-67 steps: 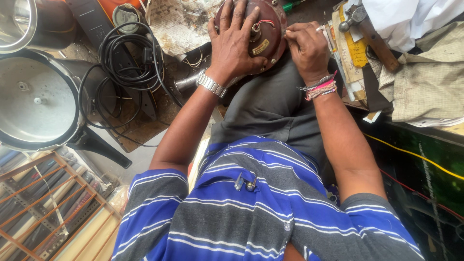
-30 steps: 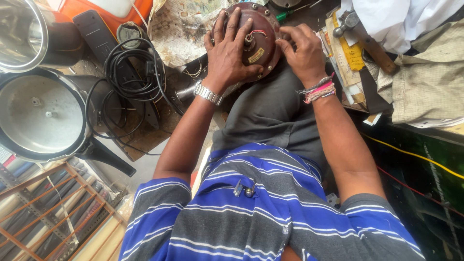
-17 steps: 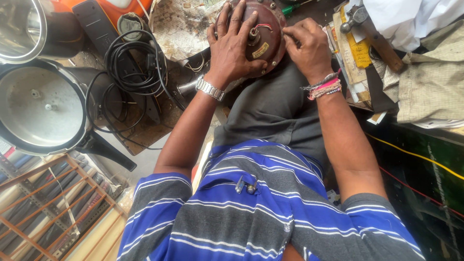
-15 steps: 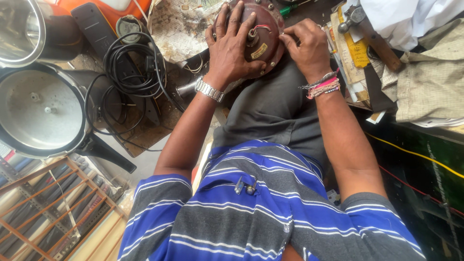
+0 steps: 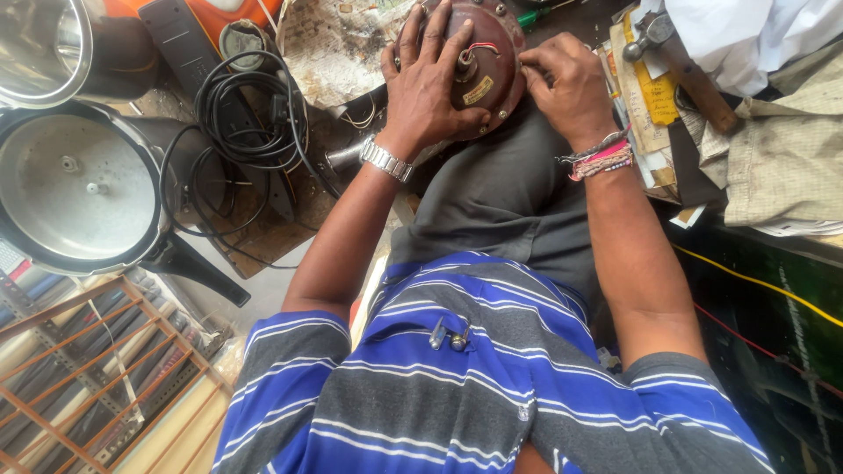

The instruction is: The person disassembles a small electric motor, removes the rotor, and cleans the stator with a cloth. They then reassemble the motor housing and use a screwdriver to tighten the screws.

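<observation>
A round dark-brown motor housing (image 5: 488, 61), with a short shaft, thin red and white wires and a small yellow label, rests on my grey-trousered knee (image 5: 500, 184). My left hand (image 5: 430, 79), a metal watch on its wrist, lies spread over the housing's left side and holds it down. My right hand (image 5: 571, 83), with coloured thread bands on the wrist, has its fingers pinched at the housing's right rim; what they pinch is hidden.
A coil of black cable (image 5: 246, 114) and a black power strip (image 5: 189, 39) lie to the left. A steel pot lid with a black handle (image 5: 79, 189) sits further left, above a metal rack (image 5: 79, 369). A hammer (image 5: 676, 61), papers and cloth (image 5: 781, 167) lie at the right.
The view has shifted slightly. My left hand's fingers have spread a little over the housing, and my right hand stays at its right rim.
</observation>
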